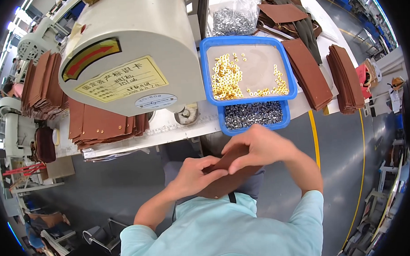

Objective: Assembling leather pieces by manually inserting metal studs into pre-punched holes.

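Over my lap, a brown leather piece (232, 181) is held between both hands, its upper edge bent. My left hand (191, 176) pinches its left side between thumb and fingers. My right hand (260, 146) grips the upper right side, fingers curled over the edge and thumb in front. A small gold-coloured dot shows near the piece's lower edge. Just beyond my right hand sits a blue tray of small dark metal parts (255, 115). Overlapping it, a larger blue tray (204, 66) carries loose gold-coloured eyelets (226, 79).
A large cream machine (132, 44) stands at the table's front left, with a round metal base (187, 115) below it. Brown leather panels (99, 125) are stacked beside it; more stacks (308, 73) lie right of the trays. A clear bag of metal parts (232, 21) is behind.
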The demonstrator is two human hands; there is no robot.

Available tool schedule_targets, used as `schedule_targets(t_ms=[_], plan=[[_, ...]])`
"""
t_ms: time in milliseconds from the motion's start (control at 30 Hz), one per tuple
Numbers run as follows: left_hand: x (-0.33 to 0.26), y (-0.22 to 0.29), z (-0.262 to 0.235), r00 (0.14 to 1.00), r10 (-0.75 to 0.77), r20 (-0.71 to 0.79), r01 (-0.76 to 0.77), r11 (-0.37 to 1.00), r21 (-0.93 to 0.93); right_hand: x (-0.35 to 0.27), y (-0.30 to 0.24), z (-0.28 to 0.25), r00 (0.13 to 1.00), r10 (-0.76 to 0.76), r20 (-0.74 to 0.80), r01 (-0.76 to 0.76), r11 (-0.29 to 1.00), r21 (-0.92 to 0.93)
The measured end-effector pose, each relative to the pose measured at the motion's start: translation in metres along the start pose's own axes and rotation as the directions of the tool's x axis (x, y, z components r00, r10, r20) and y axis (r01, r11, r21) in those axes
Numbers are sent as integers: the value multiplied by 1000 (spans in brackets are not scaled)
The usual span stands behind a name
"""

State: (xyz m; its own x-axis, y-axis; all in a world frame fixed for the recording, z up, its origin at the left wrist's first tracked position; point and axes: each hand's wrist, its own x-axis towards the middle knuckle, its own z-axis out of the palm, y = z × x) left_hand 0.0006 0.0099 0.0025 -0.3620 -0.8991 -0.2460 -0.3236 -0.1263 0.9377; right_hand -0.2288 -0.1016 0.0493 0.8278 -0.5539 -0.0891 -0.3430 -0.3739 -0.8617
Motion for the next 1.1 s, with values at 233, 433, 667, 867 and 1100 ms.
schedule_targets(t_ms=[233,433,667,867,1100], plan=[[0,-3,11,983,106,-151,-138,965,-222,36,81,-77,830,264,-492,-351,932,-91],[-4,-6,8,977,106,-183,-143,968,-207,59,88,-80,863,309,-399,-434,859,-273],[-1,-12,7,975,44,-218,-93,971,-222,65,93,-79,878,171,-447,-420,722,-549],[2,-15,4,953,-3,-304,-79,962,-260,30,63,-68,752,106,-651,-329,915,-232],[8,-27,0,942,-71,-328,-64,921,-383,-11,45,-16,797,86,-598,-187,976,-110]])
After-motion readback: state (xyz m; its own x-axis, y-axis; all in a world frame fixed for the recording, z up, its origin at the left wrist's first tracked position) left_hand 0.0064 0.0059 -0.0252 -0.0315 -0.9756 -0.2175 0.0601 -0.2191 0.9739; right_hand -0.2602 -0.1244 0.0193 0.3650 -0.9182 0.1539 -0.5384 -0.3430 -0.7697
